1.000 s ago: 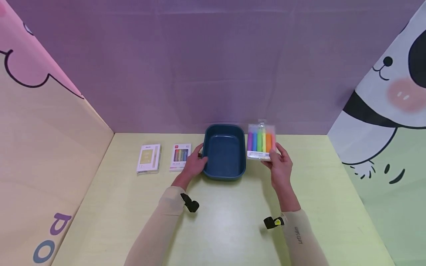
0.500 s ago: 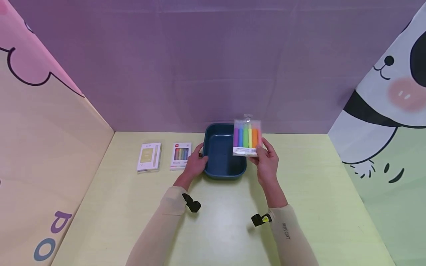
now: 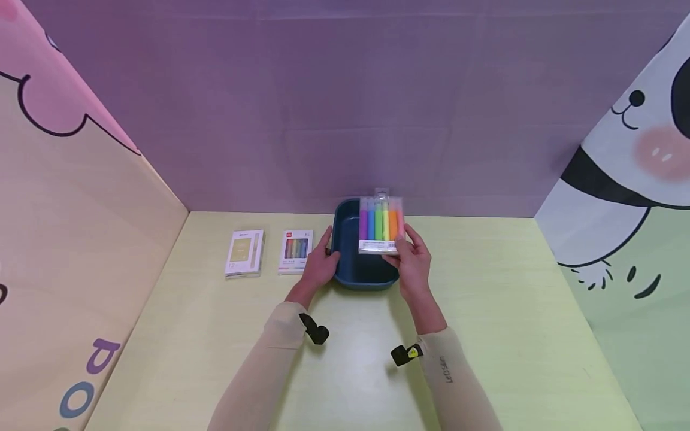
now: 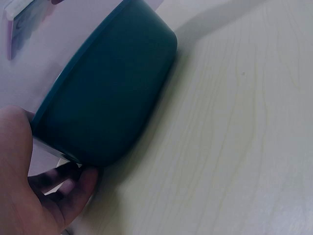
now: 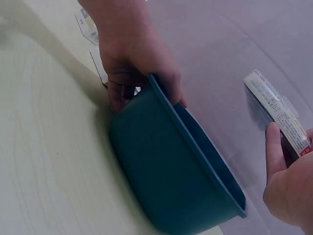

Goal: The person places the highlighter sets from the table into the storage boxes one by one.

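A dark blue plastic storage bin (image 3: 363,270) stands upright on the table near the back wall. My left hand (image 3: 320,266) grips its left side; in the right wrist view the thumb of that left hand (image 5: 142,61) reaches over the rim while other fingers curl against the outer wall. With my right hand (image 3: 414,266) I pinch a clear pack of coloured highlighters (image 3: 381,221) by its lower right corner. The pack is above the bin and hides part of its interior in the head view. Seen from the right wrist, the highlighter pack (image 5: 279,115) is raised above the bin's rim.
Left of the bin lies a white box with coloured pens printed on it (image 3: 295,248). Farther left is a white box with a gold panel (image 3: 244,253). Printed side panels and a purple back wall (image 3: 377,108) enclose the pale wooden table (image 3: 512,311).
My right hand has carried the highlighter pack leftward, from beside the bin to over it. My left hand has kept its grip on the bin, which stays in place.
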`<state>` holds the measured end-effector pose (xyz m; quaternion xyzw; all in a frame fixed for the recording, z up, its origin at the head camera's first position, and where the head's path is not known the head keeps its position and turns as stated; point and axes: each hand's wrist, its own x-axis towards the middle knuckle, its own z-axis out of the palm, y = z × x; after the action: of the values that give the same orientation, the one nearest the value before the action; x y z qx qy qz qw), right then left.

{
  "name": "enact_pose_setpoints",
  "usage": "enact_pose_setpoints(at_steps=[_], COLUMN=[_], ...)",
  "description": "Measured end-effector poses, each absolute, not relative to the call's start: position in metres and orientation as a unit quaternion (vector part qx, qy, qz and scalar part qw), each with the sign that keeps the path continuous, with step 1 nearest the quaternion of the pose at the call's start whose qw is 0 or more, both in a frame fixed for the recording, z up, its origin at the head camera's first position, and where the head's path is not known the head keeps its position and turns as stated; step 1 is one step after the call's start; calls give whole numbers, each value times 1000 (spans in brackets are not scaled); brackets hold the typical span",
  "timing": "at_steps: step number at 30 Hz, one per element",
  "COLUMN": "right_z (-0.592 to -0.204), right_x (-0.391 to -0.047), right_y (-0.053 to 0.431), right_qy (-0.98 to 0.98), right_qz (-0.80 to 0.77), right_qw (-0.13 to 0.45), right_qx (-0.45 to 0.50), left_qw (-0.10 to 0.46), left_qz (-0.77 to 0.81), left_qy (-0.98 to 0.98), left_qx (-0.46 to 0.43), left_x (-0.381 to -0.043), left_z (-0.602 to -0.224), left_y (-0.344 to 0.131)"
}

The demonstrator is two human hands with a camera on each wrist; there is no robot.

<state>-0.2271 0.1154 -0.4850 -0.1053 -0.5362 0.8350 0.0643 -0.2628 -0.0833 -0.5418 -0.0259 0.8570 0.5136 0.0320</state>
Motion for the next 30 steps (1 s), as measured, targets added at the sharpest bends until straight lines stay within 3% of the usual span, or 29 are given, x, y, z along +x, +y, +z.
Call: enact_pose_setpoints(at_steps=[22, 30], right_z=[-505, -503], right_x=[-231, -240], right_y=[110, 103], right_qy=[-552, -719], right_qz=[824, 680], right_qw=[41, -38], right_qx=[-119, -136], left_qw=[30, 25], left_qz=[513, 498], left_qy=[857, 866], left_qx=[-34, -31], left_x=[-264, -264], left_z=[-544, -544], left_y=[-80, -80])
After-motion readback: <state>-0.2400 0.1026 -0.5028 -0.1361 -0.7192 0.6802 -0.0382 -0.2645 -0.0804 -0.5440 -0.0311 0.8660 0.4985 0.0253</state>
